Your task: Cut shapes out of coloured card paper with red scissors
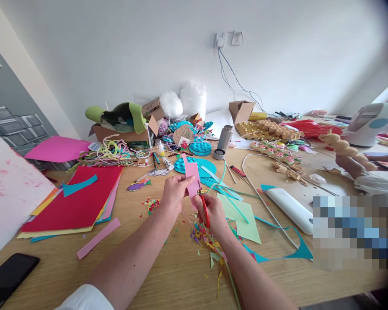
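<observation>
My left hand [177,189] grips a pink paper piece [192,174] between thumb and fingers, holding it above the middle of the table. Closed around a pair of red-handled scissors [205,212], my right hand [212,211] holds the blades at the paper's right edge. Below the hands lie small paper scraps [204,234] in several colours. A light green sheet [242,217] with a notched edge rests right of my right hand. Left of my left arm is a loose pink strip [98,238]. A purple paper fish [139,184] lies beyond it.
Stacked coloured paper [74,198] and a black phone [11,277] are on the left. A steel flask [225,140] stands behind the hands. A white cable [261,193] and a white oblong device [290,210] lie right. Another person's hand [349,165] holds a piece of egg carton [345,151].
</observation>
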### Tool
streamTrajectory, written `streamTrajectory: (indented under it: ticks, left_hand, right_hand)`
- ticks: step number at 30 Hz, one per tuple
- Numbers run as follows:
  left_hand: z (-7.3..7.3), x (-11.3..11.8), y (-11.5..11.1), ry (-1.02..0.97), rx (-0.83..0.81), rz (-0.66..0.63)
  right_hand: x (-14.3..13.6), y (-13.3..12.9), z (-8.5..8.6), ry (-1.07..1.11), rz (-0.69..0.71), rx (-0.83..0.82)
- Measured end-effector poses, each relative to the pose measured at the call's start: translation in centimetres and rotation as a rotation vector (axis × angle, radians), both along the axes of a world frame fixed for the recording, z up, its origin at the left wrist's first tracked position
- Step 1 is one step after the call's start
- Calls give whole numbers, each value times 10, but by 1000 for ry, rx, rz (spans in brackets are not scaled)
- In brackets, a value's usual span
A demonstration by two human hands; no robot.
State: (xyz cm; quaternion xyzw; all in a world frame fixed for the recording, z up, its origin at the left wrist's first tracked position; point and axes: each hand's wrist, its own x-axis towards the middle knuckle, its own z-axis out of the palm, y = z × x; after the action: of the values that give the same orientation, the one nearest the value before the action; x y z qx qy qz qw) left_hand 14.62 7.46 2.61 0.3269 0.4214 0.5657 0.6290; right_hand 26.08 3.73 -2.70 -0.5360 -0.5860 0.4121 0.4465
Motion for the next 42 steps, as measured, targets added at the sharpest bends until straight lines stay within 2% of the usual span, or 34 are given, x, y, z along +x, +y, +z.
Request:
streamTrajectory:
  ticks: [6, 19, 26, 42]
  left_hand:
    - [-3, 1, -1, 34, -14, -15]
    - [1, 1, -2, 32, -27, -41]
    - [3, 1, -3, 66, -23, -45]
    - [-2, 3, -4, 111, -18, -70]
  right_hand:
    - [0, 0, 4, 25, 2, 2]
    - [0, -1, 2, 62, -30, -10]
    - [0, -1, 4, 6, -13, 14]
    - [0, -1, 4, 57, -55, -24]
